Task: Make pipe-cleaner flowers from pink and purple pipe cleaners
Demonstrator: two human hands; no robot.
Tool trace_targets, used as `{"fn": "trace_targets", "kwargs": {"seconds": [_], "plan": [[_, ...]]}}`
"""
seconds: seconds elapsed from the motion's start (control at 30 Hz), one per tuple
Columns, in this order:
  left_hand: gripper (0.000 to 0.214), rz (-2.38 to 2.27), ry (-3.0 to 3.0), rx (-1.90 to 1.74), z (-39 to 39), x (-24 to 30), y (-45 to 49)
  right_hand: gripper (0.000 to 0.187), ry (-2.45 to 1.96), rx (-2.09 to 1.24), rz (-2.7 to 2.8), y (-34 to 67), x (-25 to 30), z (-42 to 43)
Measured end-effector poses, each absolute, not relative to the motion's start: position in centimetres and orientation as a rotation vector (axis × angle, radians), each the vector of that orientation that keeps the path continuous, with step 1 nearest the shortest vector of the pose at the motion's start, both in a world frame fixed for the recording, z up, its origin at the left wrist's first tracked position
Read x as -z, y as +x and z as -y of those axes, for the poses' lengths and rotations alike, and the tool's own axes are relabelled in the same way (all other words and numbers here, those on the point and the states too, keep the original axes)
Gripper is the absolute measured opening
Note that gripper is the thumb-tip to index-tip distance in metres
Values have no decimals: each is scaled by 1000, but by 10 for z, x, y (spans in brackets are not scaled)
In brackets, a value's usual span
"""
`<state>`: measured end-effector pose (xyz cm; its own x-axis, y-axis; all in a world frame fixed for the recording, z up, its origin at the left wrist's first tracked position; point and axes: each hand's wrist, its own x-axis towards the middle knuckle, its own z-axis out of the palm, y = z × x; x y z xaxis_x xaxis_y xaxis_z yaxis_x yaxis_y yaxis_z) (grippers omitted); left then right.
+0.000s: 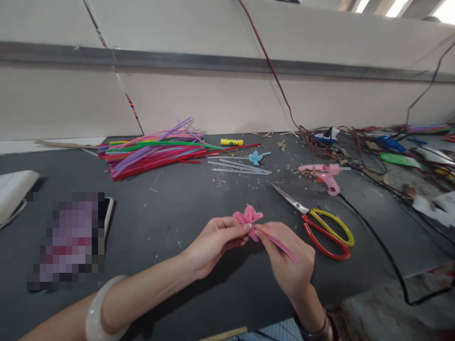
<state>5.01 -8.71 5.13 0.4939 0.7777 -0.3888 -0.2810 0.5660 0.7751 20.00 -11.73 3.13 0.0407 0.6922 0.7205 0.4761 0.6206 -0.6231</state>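
A pink pipe-cleaner flower (248, 217) sits at the middle of the view, pinched at its base by my left hand (215, 241). My right hand (287, 255) grips a pink pipe-cleaner stem (280, 246) that runs from the flower's underside, and its fingertips nearly touch those of my left hand. Just to the right of that hand lie scissors with red and yellow handles (329, 235), their blades pointing up and left. A white bangle (101, 310) circles my left wrist.
Behind the hands, on the dark grey table (159, 222), lie a heap of multicoloured pipe cleaners (152, 154), a blue pipe-cleaner flower (258, 157), grey strips (238, 166), a yellow glue stick (232, 142) and a pink glue gun (325, 175). Tangled cables (355, 151) lie at right.
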Motion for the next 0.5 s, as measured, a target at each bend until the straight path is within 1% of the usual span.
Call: {"fn": "trace_targets", "kwargs": {"seconds": [0.1, 0.33, 0.5], "plan": [[14, -787, 686, -693, 88, -52, 50, 28, -941, -126, 1625, 198, -30, 117], [9, -731, 516, -694, 89, -54, 50, 29, -937, -66, 1631, 198, -26, 119], [6, -756, 521, -792, 91, -57, 51, 30, -995, 19, 1680, 189, -22, 125]]}}
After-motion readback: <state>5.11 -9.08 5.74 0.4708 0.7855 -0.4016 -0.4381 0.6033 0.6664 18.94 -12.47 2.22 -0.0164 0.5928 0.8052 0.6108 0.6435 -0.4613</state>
